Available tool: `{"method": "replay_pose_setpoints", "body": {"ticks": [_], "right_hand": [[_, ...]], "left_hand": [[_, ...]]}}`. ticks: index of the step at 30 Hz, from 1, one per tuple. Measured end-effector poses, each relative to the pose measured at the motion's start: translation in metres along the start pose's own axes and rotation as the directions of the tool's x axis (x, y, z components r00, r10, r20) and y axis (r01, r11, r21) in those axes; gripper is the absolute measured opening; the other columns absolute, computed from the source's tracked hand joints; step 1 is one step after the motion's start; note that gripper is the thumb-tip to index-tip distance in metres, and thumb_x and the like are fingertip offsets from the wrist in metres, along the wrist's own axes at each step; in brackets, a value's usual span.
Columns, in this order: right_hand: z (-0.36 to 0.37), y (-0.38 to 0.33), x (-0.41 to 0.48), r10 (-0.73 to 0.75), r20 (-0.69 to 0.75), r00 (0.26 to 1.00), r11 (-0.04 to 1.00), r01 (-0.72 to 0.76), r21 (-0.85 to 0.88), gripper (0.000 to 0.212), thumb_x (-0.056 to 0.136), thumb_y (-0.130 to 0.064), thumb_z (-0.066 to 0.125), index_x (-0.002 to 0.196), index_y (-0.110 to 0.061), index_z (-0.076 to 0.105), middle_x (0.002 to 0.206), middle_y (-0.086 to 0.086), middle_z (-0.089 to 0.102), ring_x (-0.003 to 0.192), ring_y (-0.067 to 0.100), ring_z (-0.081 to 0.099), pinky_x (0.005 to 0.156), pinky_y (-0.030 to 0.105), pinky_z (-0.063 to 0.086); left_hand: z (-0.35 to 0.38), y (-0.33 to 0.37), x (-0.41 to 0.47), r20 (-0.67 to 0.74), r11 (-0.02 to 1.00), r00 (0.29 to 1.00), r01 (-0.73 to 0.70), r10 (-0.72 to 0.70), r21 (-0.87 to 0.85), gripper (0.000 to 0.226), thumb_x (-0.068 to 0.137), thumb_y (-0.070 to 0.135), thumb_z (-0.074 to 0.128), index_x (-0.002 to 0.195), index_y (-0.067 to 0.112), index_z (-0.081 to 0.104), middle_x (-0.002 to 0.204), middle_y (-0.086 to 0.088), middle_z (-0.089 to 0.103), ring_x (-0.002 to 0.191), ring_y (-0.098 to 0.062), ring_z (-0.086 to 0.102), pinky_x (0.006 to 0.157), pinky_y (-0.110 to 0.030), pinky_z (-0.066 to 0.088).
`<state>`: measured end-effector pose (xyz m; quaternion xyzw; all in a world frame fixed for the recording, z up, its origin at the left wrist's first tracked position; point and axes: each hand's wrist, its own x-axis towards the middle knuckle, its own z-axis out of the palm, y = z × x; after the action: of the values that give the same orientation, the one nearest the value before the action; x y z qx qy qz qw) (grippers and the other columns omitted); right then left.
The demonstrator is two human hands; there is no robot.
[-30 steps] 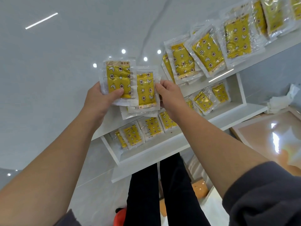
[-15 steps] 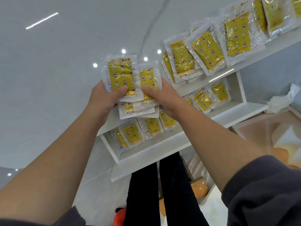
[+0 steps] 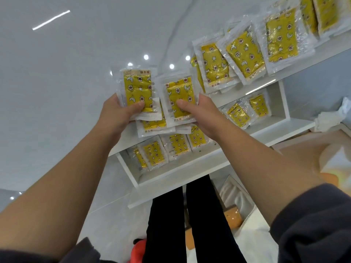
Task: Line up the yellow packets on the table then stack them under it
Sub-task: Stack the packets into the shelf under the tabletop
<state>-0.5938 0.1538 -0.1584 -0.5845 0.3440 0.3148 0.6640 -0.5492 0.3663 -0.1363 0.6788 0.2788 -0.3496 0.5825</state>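
Obs., standing beside the person at the white table [image 3: 76,82].

- Two yellow packets are held up just above the table's front edge, side by side, with their clear wrappers overlapping slightly. Each has a star, moon and flower print.
- Left packet [image 3: 137,90]: gripped by the left hand [image 3: 121,114], thumb curled over its lower face, fingers hidden behind. A second wrapper edge shows under the thumb. Cannot tell how many packets this hand holds.
- Right packet [image 3: 180,97]: gripped by the right hand [image 3: 205,114], thumb pressed on the yellow face, remaining fingers wrapped behind it.
- Loose packets [image 3: 153,126]: lying flat at the table's front edge, directly beneath the two held ones and partly covered by them.
- Row of packets [image 3: 244,54]: on the tabletop to the right of the hands, running along the front edge and overlapping one another like shingles. The far end passes out of frame.
- Open shelf [image 3: 190,173] under the table: one group of shelved packets [image 3: 153,152] sits below the hands, leaning and overlapping. Another pair [image 3: 238,114] sits further right in the same compartment.

Surroundings:
- Dark grey sleeves [image 3: 313,224] are pushed up both forearms.
- Black trousers [image 3: 171,224] are visible below the shelf.
- Crumpled white material [image 3: 330,118] lies past the table's right end.
- An orange box [image 3: 232,215] sits on the floor by the right leg.
- Ceiling lights reflect in the glossy tabletop.
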Motion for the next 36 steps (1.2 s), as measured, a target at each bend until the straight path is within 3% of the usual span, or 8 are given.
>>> {"method": "replay_pose_setpoints", "body": {"ticks": [5,10,13,20,24,28,32,36], "right_hand": [[-0.026,0.02,-0.017,0.109,0.135,0.985,0.994,-0.105,-0.037,0.022,0.088,-0.015,0.067,0.109,-0.016,0.065,0.106,0.003,0.073,0.102,0.021,0.068,0.101,0.045,0.048],[-0.062,0.045,-0.027,0.252,0.297,0.921,0.965,-0.214,-0.154,0.017,0.091,-0.007,0.06,0.105,-0.016,0.064,0.093,-0.004,0.075,0.094,0.014,0.069,0.084,0.027,0.054],[-0.084,0.055,-0.025,0.331,0.31,0.891,0.937,-0.272,-0.221,0.017,0.091,-0.009,0.062,0.107,-0.015,0.063,0.096,-0.003,0.074,0.097,0.015,0.069,0.087,0.03,0.054],[-0.157,0.069,0.001,0.315,0.1,0.944,0.934,-0.289,-0.208,0.017,0.09,-0.014,0.066,0.106,-0.015,0.064,0.103,0.003,0.073,0.096,0.018,0.069,0.083,0.031,0.053],[-0.212,0.068,0.022,0.16,-0.17,0.972,0.931,-0.206,-0.3,0.023,0.087,-0.022,0.07,0.11,-0.02,0.064,0.107,-0.003,0.071,0.101,0.016,0.065,0.096,0.041,0.049],[-0.231,0.059,0.039,-0.098,-0.067,0.993,0.704,0.022,-0.71,0.017,0.091,-0.018,0.063,0.108,-0.016,0.064,0.101,0.0,0.067,0.088,0.015,0.061,0.079,0.024,0.042],[-0.218,0.051,0.06,-0.098,0.161,0.982,0.404,0.187,-0.895,0.028,0.093,-0.022,0.058,0.12,-0.014,0.059,0.115,0.006,0.061,0.105,0.023,0.056,0.081,0.025,0.038],[-0.214,0.044,0.072,-0.003,0.144,0.99,0.4,0.134,-0.907,0.027,0.095,-0.022,0.055,0.12,-0.015,0.058,0.115,0.005,0.061,0.097,0.02,0.054,0.083,0.029,0.043]], "left_hand": [[0.0,-0.021,-0.016,0.107,0.994,0.994,0.002,-0.014,0.108,0.022,0.083,0.012,0.072,0.102,0.021,0.066,0.099,0.002,0.075,0.092,-0.017,0.072,0.086,-0.039,0.055],[0.025,-0.06,-0.043,0.166,0.971,0.986,-0.01,-0.031,0.237,0.022,0.082,0.011,0.073,0.091,0.028,0.063,0.081,0.017,0.074,0.076,-0.001,0.07,0.068,-0.017,0.053],[0.049,-0.088,-0.053,0.157,0.961,0.985,0.026,-0.072,0.276,0.022,0.083,0.014,0.073,0.097,0.028,0.063,0.088,0.015,0.072,0.079,0.002,0.068,0.068,-0.013,0.049],[0.141,-0.137,-0.04,-0.078,0.981,0.98,0.188,-0.184,0.056,0.028,0.083,0.019,0.074,0.109,0.021,0.063,0.103,0.005,0.069,0.096,-0.014,0.065,0.091,-0.035,0.049],[0.191,-0.145,-0.015,-0.142,0.971,0.961,0.233,-0.238,-0.05,0.028,0.085,0.021,0.072,0.111,0.017,0.062,0.107,0.003,0.067,0.094,-0.014,0.064,0.07,-0.026,0.049],[0.216,-0.143,0.001,-0.189,0.973,0.955,0.219,-0.229,-0.07,0.043,0.086,0.025,0.072,0.125,0.014,0.058,0.116,-0.001,0.065,0.099,-0.021,0.062,0.058,-0.023,0.043],[0.211,-0.144,0.002,-0.172,0.97,0.957,0.221,-0.235,-0.097,0.042,0.084,0.024,0.073,0.121,0.013,0.056,0.118,0.002,0.063,0.106,-0.021,0.061,0.077,-0.029,0.051],[0.197,-0.147,-0.001,-0.178,0.969,0.953,0.232,-0.244,-0.086,0.043,0.08,0.025,0.077,0.12,0.018,0.06,0.113,-0.001,0.069,0.105,-0.025,0.065,0.097,-0.047,0.05]]}}
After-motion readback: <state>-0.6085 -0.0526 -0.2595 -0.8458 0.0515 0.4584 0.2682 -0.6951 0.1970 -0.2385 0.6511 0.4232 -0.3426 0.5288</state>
